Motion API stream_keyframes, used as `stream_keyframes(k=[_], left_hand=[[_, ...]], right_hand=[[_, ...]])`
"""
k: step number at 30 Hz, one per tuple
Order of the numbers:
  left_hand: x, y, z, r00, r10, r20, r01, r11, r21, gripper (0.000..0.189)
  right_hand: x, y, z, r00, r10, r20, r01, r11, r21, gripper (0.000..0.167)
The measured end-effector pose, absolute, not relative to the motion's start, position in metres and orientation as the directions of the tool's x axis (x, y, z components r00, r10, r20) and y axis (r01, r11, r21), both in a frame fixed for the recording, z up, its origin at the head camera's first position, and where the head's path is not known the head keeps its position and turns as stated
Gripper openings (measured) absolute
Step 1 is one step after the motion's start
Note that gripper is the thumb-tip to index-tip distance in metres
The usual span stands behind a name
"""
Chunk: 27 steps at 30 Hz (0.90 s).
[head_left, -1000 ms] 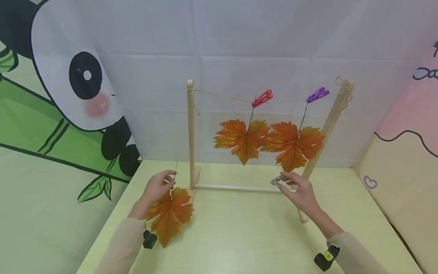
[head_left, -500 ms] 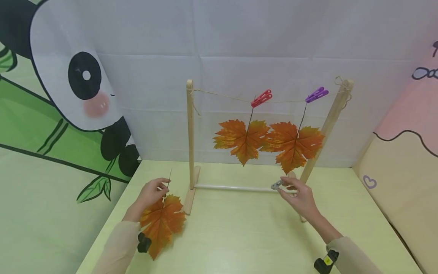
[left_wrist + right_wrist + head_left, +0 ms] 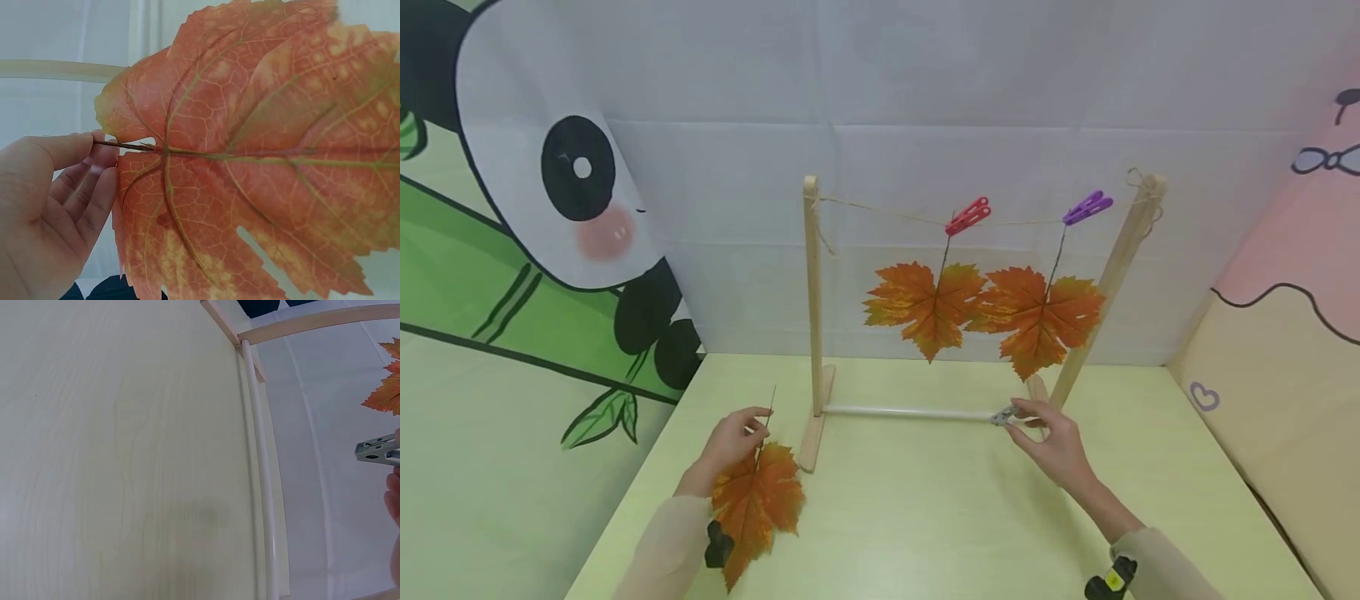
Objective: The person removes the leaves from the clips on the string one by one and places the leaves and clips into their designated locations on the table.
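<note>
Firstly, the left hand [image 3: 733, 440]: thumb and fingertips pinching the thin dark stem [image 3: 771, 407] of an orange maple leaf [image 3: 760, 500]; the blade hangs below the hand, tip downward, over the near left part of the table. The left wrist view shows its veined surface and a notched, serrated edge.

The right hand [image 3: 1056, 442]: thumb and fingers grasping a grey clothespin [image 3: 1001, 417], its nose pointing toward the person's left. In the head view it overlaps a white rod [image 3: 910, 412]; the right wrist view shows the two apart.

Just beyond the hands, one wooden stand: left post [image 3: 813, 292], upright; right post [image 3: 1105, 292], slanting in the head view; the rod joining them low down. One string [image 3: 880, 209], tied near both post tops. On the string, a red clothespin [image 3: 967, 217] and a purple clothespin [image 3: 1087, 208], each with a maple leaf hanging by its stem, the red one's leaf [image 3: 928, 308] and the purple one's leaf [image 3: 1037, 321] meeting at their edges.

Beneath, a pale yellow table [image 3: 887, 525]. Behind, a creased greyish-white backdrop [image 3: 737, 167]; to the left, a painted panda [image 3: 535, 183].
</note>
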<state>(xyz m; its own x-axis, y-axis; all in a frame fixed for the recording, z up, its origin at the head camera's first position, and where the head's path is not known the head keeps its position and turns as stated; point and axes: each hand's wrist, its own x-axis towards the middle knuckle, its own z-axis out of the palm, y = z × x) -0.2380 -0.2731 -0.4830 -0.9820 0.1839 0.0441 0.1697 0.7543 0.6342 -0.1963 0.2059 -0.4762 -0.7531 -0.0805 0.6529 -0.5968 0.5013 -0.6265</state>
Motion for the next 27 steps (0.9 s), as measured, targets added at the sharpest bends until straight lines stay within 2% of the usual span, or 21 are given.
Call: stream_keyframes(k=[5,16,21,27], left_hand=[[-0.237,-0.272,-0.491,-0.985,0.166,0.054,0.162,0.750,0.642,0.032],[-0.239,-0.269,-0.515,-0.998,0.051,0.032,0.059,0.714,0.697,0.033],[-0.236,-0.265,-0.518,-0.999,0.041,0.009,0.036,0.706,0.708,0.032],[-0.232,-0.258,-0.516,-1.000,0.031,0.001,0.023,0.724,0.690,0.031]], right_hand=[[-0.194,0.210,-0.483,-0.770,-0.080,0.633,-0.575,0.515,-0.635,0.039],[-0.191,0.214,-0.496,-0.787,-0.069,0.613,-0.545,0.541,-0.640,0.038],[-0.189,0.216,-0.500,-0.814,-0.054,0.578,-0.508,0.550,-0.664,0.037],[-0.184,0.217,-0.503,-0.818,-0.054,0.573,-0.501,0.558,-0.662,0.038]])
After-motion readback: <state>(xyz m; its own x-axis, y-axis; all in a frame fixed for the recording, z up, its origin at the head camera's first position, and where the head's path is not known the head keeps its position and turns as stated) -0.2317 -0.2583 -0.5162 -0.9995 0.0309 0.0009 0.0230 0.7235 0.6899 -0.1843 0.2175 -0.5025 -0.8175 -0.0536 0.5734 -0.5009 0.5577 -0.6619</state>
